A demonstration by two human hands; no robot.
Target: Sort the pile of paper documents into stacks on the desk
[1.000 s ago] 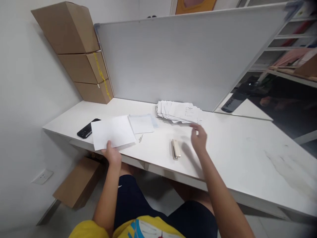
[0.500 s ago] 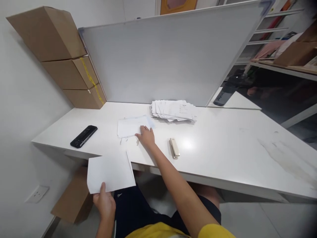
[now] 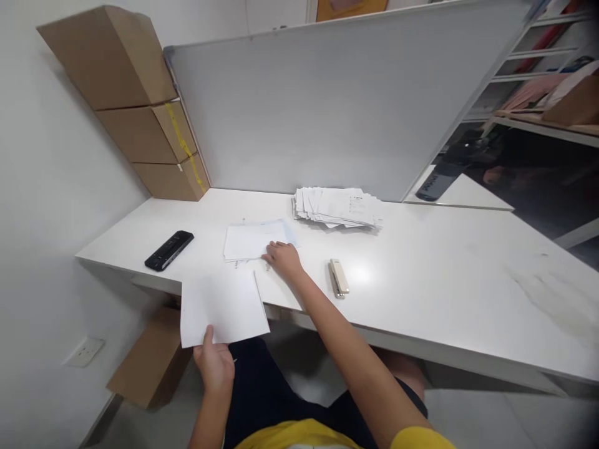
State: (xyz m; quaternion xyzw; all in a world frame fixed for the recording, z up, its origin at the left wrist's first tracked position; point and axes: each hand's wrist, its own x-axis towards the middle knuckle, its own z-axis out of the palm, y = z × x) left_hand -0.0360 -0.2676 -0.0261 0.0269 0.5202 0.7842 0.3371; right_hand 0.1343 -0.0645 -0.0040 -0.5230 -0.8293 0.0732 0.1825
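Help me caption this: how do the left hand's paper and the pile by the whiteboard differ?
The paper is in the left hand; the pile lies on the table. The paper looks blank on top, while the pile shows print. The paper's edges are neat; the pile's are ragged. Both are white.

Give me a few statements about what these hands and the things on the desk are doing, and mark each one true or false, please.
1. The left hand holds white paper. True.
2. The right hand touches the sheets lying on the desk. True.
3. A black phone lies to the left of the sheets and a stapler to the right of them. True.
4. The right hand is gripping the stapler. False: the stapler lies on the desk, apart from both hands.
5. Both hands hold the same paper. False: the right hand is at the sheets on the desk, separate from the paper in the left hand.
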